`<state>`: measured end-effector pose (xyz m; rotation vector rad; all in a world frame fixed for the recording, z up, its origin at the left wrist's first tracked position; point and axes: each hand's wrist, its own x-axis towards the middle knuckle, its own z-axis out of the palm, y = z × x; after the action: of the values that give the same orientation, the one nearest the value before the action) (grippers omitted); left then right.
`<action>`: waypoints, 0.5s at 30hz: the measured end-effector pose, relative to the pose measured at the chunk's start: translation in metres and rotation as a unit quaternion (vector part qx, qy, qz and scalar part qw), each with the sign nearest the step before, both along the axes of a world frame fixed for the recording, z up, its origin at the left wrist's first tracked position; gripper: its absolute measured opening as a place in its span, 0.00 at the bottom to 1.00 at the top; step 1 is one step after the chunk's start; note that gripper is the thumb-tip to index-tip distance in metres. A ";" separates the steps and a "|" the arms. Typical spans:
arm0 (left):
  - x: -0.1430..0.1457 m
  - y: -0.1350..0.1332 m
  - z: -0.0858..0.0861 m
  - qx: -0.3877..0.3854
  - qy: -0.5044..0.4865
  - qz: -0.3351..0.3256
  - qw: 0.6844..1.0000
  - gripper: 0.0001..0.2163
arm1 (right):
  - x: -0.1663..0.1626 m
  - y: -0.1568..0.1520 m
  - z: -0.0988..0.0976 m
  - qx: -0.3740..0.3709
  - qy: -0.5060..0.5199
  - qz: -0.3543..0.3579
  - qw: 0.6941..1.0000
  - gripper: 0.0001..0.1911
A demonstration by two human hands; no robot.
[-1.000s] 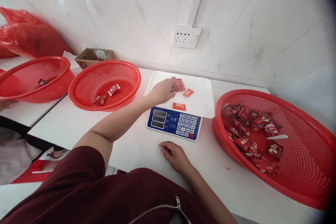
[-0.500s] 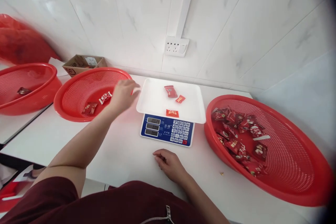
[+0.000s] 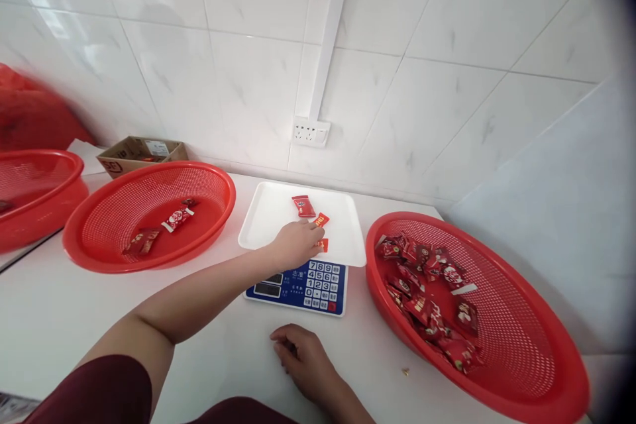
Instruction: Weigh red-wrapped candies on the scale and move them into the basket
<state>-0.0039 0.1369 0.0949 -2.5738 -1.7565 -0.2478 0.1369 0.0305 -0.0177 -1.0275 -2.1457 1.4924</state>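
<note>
My left hand (image 3: pixel 297 243) reaches over the white weighing tray (image 3: pixel 256 215), its fingers closed on a small red wrapped candy (image 3: pixel 322 245) that shows partly beneath them. Another small red candy (image 3: pixel 322 219) lies right by the fingertips. Behind it on the tray is a larger red candy packet (image 3: pixel 303 206). The tray sits on a blue digital scale (image 3: pixel 298 301), whose display my forearm partly covers. My right hand (image 3: pixel 304 354) rests on the white table in front of the scale, fingers loosely curled with nothing visible in them.
A red basket (image 3: pixel 541 305) of many wrapped candies stands at the right. On the left, another red basket (image 3: pixel 149 175) holds several candies; a further red basket (image 3: pixel 40 205) is beyond. A cardboard box (image 3: pixel 142 152) stands by the wall. A tiny gold scrap (image 3: pixel 405 371) lies on the table.
My left hand has moved right, from beside the left basket onto the tray, and closed on the front candy, which has shifted slightly right. The view has tilted up. My right hand stays put.
</note>
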 end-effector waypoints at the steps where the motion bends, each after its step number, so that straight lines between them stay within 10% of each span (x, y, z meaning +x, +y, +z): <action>1: 0.002 0.005 0.000 0.005 0.002 0.002 1.000 0.10 | 0.000 0.000 0.001 0.000 0.001 -0.001 1.000 0.11; 10: 0.005 0.056 -0.011 -0.024 0.012 0.052 0.998 0.26 | 0.001 -0.001 0.000 0.004 0.010 0.008 1.000 0.12; 15: -0.003 0.058 -0.013 -0.026 0.006 0.022 0.999 0.14 | 0.001 -0.001 0.004 0.008 0.007 0.007 1.000 0.12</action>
<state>-0.0073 0.1949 0.0817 -2.5635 -1.8365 -0.1863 0.1382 0.0297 -0.0141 -0.9947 -2.1563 1.4818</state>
